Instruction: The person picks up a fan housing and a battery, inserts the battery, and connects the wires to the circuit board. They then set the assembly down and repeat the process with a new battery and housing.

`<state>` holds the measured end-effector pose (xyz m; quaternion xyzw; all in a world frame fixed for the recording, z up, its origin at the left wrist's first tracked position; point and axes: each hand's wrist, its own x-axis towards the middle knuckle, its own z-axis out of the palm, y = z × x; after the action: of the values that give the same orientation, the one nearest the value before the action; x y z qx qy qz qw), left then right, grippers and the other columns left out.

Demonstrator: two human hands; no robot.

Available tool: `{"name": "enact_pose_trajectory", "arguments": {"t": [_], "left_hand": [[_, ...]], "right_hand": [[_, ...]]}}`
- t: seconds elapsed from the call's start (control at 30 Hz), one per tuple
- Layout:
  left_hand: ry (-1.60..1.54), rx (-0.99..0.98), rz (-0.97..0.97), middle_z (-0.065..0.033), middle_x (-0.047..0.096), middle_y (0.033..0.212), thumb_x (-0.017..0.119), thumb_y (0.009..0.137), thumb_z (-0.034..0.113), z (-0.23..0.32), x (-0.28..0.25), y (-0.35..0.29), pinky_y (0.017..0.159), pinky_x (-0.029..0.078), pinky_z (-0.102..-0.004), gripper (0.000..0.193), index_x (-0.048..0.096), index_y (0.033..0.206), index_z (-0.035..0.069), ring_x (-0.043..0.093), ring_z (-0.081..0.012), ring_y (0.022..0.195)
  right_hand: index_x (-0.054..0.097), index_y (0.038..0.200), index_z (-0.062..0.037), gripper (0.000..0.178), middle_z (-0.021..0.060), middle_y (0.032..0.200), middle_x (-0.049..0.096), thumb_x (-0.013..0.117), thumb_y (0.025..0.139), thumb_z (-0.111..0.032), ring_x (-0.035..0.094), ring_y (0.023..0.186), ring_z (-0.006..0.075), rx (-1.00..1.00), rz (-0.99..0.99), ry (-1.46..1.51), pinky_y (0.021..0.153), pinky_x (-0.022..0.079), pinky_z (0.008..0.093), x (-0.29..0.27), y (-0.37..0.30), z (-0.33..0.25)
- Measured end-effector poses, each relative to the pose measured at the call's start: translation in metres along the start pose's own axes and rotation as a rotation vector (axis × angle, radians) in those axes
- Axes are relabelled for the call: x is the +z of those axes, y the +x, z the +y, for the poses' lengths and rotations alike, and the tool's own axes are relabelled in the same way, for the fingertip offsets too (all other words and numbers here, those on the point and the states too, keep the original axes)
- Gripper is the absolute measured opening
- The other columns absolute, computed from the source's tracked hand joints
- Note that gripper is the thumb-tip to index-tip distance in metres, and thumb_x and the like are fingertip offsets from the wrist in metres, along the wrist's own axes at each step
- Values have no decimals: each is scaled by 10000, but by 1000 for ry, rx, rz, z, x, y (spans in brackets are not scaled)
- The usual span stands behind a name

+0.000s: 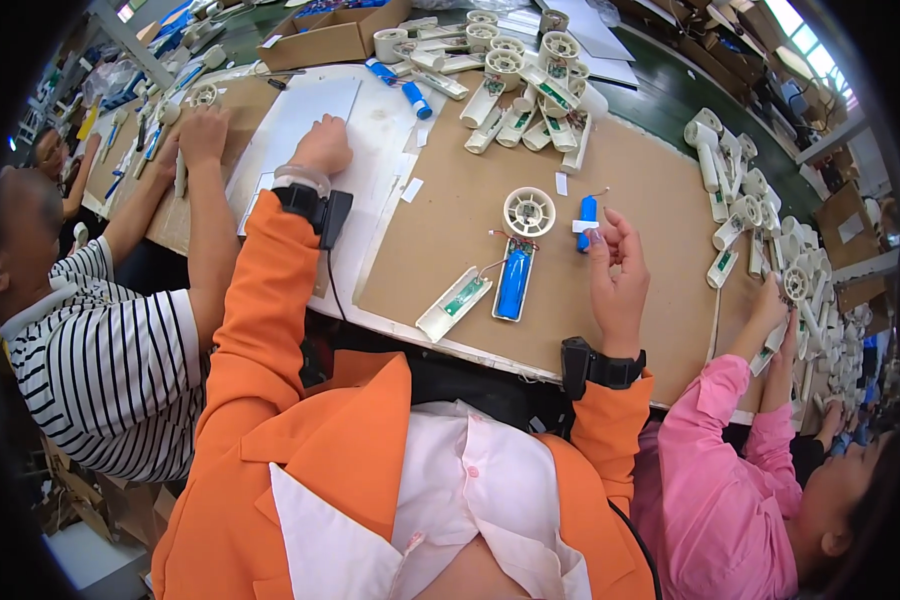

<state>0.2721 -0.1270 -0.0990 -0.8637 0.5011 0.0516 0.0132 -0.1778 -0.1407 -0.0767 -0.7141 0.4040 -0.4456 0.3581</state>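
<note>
My left hand (324,147) is closed at the right edge of a white sheet (310,105); whatever its curled fingers hold is hidden. My right hand (620,275) has its fingers apart and bent, the thumb tip at the edge of a white label (585,227). That label lies across a blue cylindrical battery (587,210) with thin wires at its top. Left of it is an opened white plastic housing with a round spoked head (529,212); a blue battery (514,284) fills its handle. Wires link it to a detached handle half with a green circuit board (461,298).
White housings (530,110) pile up at the back, more (740,190) along the right. Two blue batteries (417,100) lie near a cardboard box (330,35). Co-workers in a striped shirt (120,370) and a pink shirt (710,480) work on either side.
</note>
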Motion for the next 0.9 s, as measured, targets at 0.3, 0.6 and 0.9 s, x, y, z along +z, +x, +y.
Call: {"name": "enact_pose_trajectory", "arguments": {"t": [0.3,0.6,0.9], "left_hand": [[-50,290,-36,-244,535,1310,521,821,30,26,-15,-14,1037,428,-427,418,527,1235,-27,498,-390,1237],[-821,792,-22,-123,391,1517,682,892,264,130,-38,-105,1111,332,-348,739,306,1521,171,412,-254,1364],[-1196,988,-355,-121,487,1410,631,917,282,181,5,-97,974,437,-313,694,311,1515,134,553,-215,1137]], "right_hand": [[546,1266,-7,304,29,952,663,566,978,-103,598,821,79,7,-36,-1,713,469,229,2,0,6],[668,1076,-6,161,15,860,654,610,936,-61,554,723,58,-36,-186,21,650,453,211,2,-5,8],[681,1019,-14,142,6,786,618,679,880,-43,504,660,63,-109,-216,-97,584,412,222,14,-13,-13]]}}
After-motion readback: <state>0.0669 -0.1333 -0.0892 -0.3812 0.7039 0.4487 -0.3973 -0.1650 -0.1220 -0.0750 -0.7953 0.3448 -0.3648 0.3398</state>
